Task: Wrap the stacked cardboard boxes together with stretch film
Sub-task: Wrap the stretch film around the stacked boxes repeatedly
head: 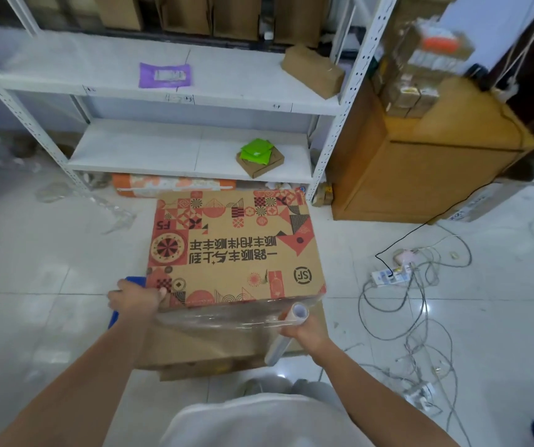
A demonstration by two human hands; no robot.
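- Stacked brown cardboard boxes, the top one printed in red and black, sit on the white tiled floor near the white metal shelf.
- Left hand grips the top box's near left corner.
- Right hand clasps the clear stretch film roll, with film stretched across the near face.

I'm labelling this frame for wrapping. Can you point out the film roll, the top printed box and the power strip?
film roll [286,330]: head view, on the roll's body above the right hand.
top printed box [233,246]: head view, middle of its top face.
power strip [391,275]: head view, on its white casing.
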